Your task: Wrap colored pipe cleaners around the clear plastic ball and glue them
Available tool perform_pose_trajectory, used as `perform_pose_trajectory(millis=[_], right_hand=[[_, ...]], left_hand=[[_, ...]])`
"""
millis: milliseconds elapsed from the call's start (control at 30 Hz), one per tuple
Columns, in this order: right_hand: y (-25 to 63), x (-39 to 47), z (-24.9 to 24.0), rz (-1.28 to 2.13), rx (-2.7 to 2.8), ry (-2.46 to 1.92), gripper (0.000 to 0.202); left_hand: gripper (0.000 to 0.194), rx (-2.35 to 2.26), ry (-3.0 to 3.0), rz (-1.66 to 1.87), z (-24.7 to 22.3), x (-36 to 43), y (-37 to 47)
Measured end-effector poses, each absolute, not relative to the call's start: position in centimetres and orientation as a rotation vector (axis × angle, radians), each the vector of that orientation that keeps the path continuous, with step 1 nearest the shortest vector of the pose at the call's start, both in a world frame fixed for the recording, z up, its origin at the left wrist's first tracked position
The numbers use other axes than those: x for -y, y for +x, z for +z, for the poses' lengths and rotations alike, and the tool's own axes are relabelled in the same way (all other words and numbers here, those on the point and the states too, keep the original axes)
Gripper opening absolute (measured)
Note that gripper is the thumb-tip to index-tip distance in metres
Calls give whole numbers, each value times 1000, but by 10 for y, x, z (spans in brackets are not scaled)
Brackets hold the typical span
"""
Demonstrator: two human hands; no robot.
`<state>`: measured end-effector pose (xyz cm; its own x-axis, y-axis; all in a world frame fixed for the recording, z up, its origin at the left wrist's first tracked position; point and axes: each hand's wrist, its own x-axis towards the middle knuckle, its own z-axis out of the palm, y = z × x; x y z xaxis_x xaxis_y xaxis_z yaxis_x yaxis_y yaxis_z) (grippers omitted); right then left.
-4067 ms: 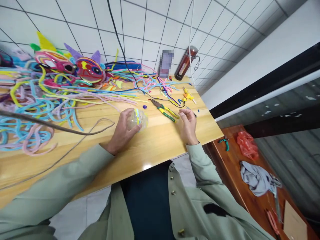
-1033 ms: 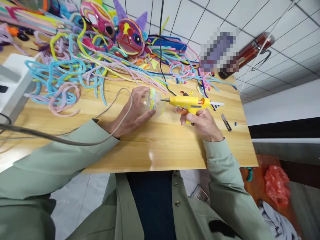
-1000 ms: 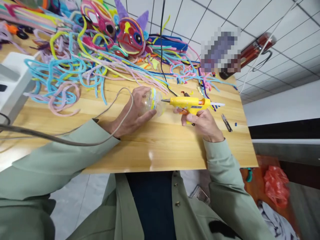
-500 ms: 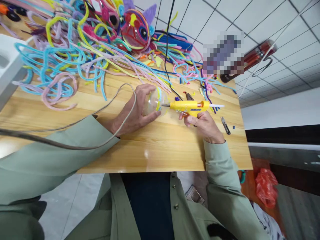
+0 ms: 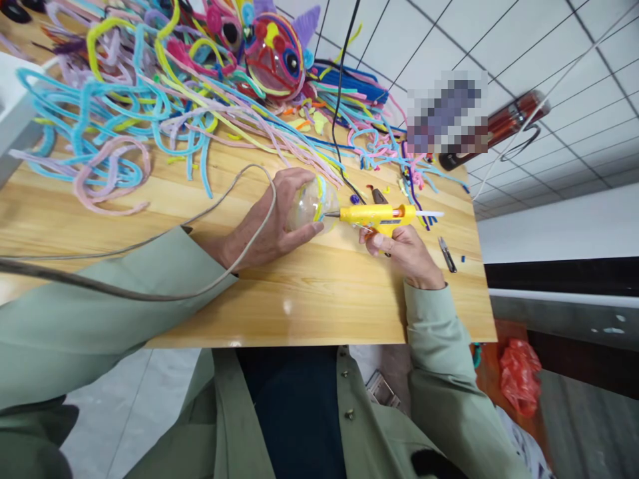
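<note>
My left hand (image 5: 272, 223) is closed around a clear, rounded plastic piece (image 5: 305, 203), like a ball or bottle part. A yellow and a light-blue pipe cleaner (image 5: 319, 199) run around it as a band. In my right hand (image 5: 404, 249) is a yellow hot glue gun (image 5: 377, 214), gripped by its handle, with a white glue stick (image 5: 429, 213) poking out of the back. Its metal nozzle points left and meets the plastic at the band; whether glue is flowing I cannot tell.
Tangled pipe cleaners (image 5: 114, 106) cover the back left, beside a finished-looking clear ball with a decorated face (image 5: 277, 56). Thread snips (image 5: 448, 255) lie right of my right hand. A cable (image 5: 249, 249) loops over my left wrist. A dark red flask (image 5: 499, 130) stands beyond the table.
The view has shifted slightly. The glue gun's nozzle stays at the band on the plastic piece, and both hands keep their hold with hardly any movement.
</note>
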<state>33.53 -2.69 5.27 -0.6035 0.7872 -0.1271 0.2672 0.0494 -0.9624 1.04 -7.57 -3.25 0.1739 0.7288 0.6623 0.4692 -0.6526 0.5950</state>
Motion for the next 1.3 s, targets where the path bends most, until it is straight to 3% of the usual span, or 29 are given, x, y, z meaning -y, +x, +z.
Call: perform_pose_trajectory(millis=[400, 1300], right_hand=[[335, 30, 52, 1500, 1877, -1146, 68], [342, 42, 58, 1329, 1913, -1276, 63]], left_hand=[[67, -1189, 2215, 1474, -31, 78, 14], [68, -1128, 2184, 1459, -22, 84, 14]])
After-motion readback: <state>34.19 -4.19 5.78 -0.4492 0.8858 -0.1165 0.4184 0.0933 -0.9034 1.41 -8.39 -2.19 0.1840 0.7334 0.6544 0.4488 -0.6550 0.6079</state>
